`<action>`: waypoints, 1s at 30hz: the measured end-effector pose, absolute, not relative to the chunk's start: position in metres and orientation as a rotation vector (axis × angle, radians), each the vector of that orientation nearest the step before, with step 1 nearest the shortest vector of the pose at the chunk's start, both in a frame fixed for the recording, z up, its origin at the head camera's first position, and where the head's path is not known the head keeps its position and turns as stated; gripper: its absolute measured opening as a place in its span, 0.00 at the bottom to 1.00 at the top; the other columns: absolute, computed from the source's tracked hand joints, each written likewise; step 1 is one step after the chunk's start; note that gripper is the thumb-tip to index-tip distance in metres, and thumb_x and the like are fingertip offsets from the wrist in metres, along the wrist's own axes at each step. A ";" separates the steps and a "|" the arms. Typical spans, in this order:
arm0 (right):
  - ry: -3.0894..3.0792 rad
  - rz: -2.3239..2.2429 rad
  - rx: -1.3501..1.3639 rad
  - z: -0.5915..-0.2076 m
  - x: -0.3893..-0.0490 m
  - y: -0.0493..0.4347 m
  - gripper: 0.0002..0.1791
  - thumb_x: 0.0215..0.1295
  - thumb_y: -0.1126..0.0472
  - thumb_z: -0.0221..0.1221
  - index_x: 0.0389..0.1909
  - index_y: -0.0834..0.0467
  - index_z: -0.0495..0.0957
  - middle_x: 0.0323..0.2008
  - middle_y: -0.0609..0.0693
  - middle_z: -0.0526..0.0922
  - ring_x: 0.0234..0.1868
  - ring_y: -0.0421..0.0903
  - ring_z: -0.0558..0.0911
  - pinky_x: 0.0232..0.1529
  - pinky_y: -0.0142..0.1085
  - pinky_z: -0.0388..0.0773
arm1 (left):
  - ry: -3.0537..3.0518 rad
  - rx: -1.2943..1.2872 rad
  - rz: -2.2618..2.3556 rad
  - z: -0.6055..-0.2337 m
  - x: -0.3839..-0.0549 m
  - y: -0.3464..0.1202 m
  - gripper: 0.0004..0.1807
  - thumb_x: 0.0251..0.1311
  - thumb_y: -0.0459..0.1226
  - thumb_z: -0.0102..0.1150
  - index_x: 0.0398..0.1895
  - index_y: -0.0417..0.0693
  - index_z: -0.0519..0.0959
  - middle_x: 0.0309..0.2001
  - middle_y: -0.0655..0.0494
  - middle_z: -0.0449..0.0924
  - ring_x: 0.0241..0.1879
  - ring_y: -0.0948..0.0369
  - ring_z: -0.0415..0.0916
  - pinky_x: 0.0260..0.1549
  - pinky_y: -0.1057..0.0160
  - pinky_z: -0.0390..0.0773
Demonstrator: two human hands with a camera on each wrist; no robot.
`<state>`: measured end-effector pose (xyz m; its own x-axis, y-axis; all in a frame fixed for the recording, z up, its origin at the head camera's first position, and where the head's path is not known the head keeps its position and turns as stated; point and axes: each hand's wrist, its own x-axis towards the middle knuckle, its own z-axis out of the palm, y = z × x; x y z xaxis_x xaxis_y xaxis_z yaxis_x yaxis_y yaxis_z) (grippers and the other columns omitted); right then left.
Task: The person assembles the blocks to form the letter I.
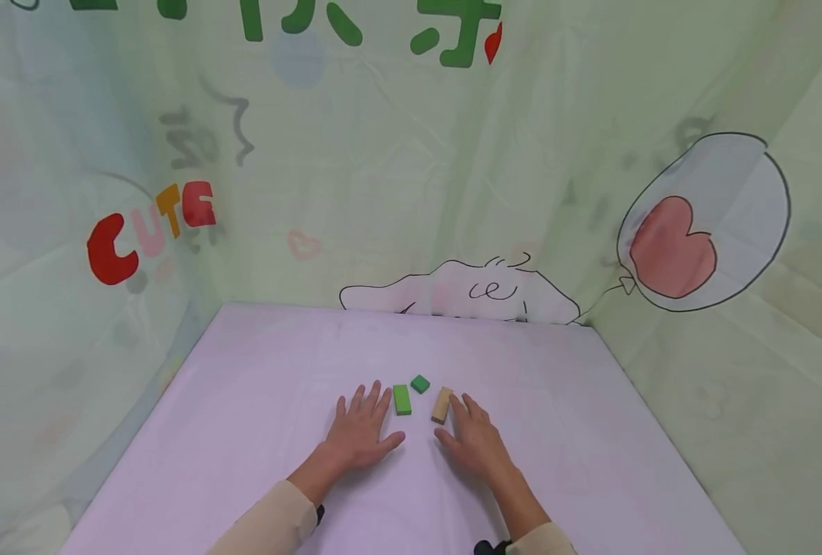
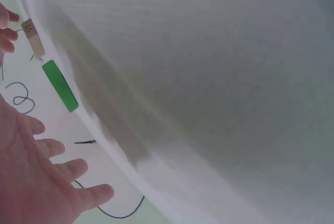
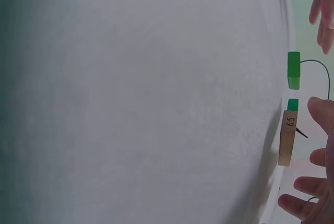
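Note:
Three small blocks lie close together on the table in the head view. On the left is a light green oblong block point(image 1: 401, 400); a darker green block point(image 1: 420, 384) sits slightly farther back, and a bare wooden block point(image 1: 441, 405) is on the right. My left hand point(image 1: 360, 433), fingers spread, is just left of the light green block. My right hand point(image 1: 478, 441) has its fingertips right at the wooden block's right side, fingers relaxed. Written marks show on the end of the wooden block point(image 3: 287, 138) in the right wrist view. Neither hand holds anything.
The blocks lie on a table with a pale lilac cover point(image 1: 279, 370). A printed cloth curtain point(image 1: 383, 154) rises behind its back edge and along both sides, with a drawn balloon point(image 1: 736, 200) at the right.

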<state>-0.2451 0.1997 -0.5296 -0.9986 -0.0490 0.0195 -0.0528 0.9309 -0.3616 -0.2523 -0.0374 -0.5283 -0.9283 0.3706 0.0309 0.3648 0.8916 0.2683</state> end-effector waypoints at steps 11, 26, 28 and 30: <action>-3.052 0.547 0.088 -0.531 -0.247 0.198 0.41 0.71 0.44 0.62 0.77 0.61 0.63 0.76 0.68 0.63 0.74 0.67 0.66 0.68 0.63 0.69 | 3.027 0.575 0.453 -0.530 -0.258 -0.032 0.47 0.71 0.65 0.45 0.83 0.48 0.55 0.83 0.45 0.50 0.81 0.40 0.50 0.74 0.30 0.53; -3.044 0.558 0.084 -0.532 -0.251 0.196 0.41 0.71 0.45 0.63 0.77 0.61 0.63 0.75 0.68 0.63 0.74 0.67 0.67 0.68 0.62 0.69 | 3.003 0.567 0.464 -0.530 -0.260 -0.028 0.47 0.71 0.66 0.44 0.83 0.48 0.54 0.83 0.45 0.51 0.80 0.40 0.51 0.73 0.31 0.55; -3.041 0.557 0.083 -0.531 -0.251 0.196 0.41 0.71 0.45 0.63 0.77 0.61 0.63 0.75 0.68 0.63 0.74 0.67 0.67 0.68 0.62 0.69 | 2.996 0.566 0.476 -0.530 -0.261 -0.028 0.47 0.71 0.65 0.44 0.83 0.48 0.54 0.83 0.44 0.50 0.81 0.40 0.51 0.73 0.31 0.54; -3.038 0.553 0.081 -0.531 -0.251 0.195 0.41 0.71 0.45 0.63 0.77 0.60 0.63 0.75 0.68 0.64 0.74 0.67 0.67 0.68 0.62 0.70 | 2.991 0.563 0.488 -0.530 -0.261 -0.027 0.46 0.71 0.65 0.44 0.83 0.48 0.54 0.83 0.44 0.50 0.81 0.40 0.50 0.73 0.31 0.54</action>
<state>-0.2514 0.1951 -0.5311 -0.9973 -0.0421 0.0610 -0.0608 0.9346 -0.3506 -0.2613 -0.0269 -0.5304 -0.9316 0.3634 0.0008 0.3448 0.8832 0.3179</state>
